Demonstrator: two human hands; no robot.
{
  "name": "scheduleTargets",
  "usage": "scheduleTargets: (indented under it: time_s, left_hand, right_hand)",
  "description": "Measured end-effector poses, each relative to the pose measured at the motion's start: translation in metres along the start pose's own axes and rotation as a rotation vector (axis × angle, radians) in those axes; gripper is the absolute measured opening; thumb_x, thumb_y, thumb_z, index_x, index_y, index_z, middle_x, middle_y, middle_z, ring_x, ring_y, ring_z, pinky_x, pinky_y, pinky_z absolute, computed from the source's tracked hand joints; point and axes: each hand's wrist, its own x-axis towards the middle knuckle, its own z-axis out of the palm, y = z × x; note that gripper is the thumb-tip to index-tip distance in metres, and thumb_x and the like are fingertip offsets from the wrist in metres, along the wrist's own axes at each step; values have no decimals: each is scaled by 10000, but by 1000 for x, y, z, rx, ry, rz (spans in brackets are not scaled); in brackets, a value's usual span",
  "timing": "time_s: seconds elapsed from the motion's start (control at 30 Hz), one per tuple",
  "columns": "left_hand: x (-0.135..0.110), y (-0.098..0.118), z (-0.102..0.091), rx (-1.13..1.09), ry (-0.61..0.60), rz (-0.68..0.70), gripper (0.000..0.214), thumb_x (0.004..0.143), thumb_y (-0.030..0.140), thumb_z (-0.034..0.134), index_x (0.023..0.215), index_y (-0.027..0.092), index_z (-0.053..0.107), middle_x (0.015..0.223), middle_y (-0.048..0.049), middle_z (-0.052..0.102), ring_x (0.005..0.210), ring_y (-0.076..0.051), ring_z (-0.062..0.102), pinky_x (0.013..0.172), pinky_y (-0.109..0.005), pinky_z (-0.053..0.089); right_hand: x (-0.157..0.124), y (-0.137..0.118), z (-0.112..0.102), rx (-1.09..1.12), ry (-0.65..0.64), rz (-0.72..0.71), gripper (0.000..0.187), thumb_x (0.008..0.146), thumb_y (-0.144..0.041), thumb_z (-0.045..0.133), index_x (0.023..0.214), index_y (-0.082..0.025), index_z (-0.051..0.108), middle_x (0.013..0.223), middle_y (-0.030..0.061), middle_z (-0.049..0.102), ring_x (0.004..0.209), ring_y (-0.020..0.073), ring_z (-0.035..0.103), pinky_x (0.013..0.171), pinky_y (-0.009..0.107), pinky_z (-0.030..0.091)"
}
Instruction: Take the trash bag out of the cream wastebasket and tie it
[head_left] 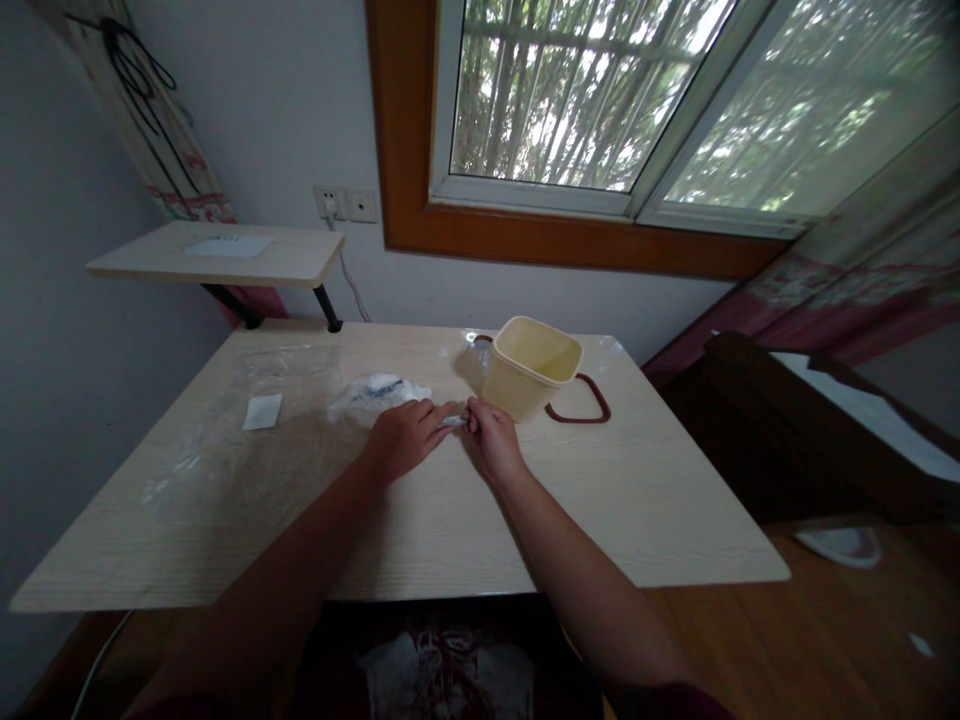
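Note:
My left hand (405,436) and my right hand (489,438) meet over the middle of the pale wooden table (645,500). Both pinch the ends of a small pale item (454,422) held between their fingertips; it is too small to name. Just beyond my right hand a cream plastic bin (529,366) stands tilted, with a dark red loop handle (581,404) lying on the table beside it. A crumpled clear plastic bag (375,394) lies just behind my left hand.
A large clear plastic sheet (247,430) and a small white packet (262,411) lie on the table's left part. A small raised shelf (217,254) stands at the back left by a wall socket (345,204). Dark furniture (810,430) sits to the right, under the window.

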Motion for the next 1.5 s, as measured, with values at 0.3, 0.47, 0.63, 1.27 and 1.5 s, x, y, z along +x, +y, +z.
scheduleTargets:
  time_s: [0.3, 0.47, 0.63, 1.27, 1.5]
  left_hand:
    - [0, 0, 7, -58, 47, -16, 289, 1034, 341, 452, 1144, 195, 677, 826, -40, 694, 784, -163, 651, 677, -273, 448]
    - [-3, -6, 8, -109, 144, -85, 277, 1028, 342, 468, 1111, 198, 690, 815, -34, 694, 764, -157, 649, 684, -265, 458]
    - [-5, -12, 7, -233, 260, -194, 279, 1032, 335, 460, 1102, 191, 689, 895, -37, 726, 853, -149, 676, 771, -248, 489]
    - [-1, -7, 11, -356, 88, -84, 313, 1038, 362, 432, 1158, 185, 660, 898, -47, 691, 812, -156, 666, 723, -255, 493]
    - [-4, -15, 15, -321, 6, -99, 309, 1036, 363, 439, 1181, 193, 652, 931, -43, 686, 843, -162, 669, 737, -261, 500]
  right_hand:
    - [-2, -7, 5, 235, -94, 85, 316, 840, -370, 703, 588, -180, 679, 742, 23, 643, 686, 126, 550, 625, 237, 448]
    - [1, -13, 4, 502, 7, 194, 128, 808, -306, 700, 785, -190, 749, 858, 27, 719, 733, 135, 630, 665, 235, 534]
    - [3, -8, -1, 425, 35, 164, 197, 727, -211, 756, 923, -193, 758, 934, 36, 739, 796, 139, 663, 724, 241, 540]
    - [-3, 3, 4, 184, -138, 123, 296, 700, -424, 859, 880, -213, 756, 884, 22, 702, 772, 153, 575, 767, 296, 477]
    - [-5, -3, 8, 344, -134, 120, 291, 781, -406, 809, 856, -225, 594, 789, -16, 657, 587, 94, 478, 534, 218, 376]
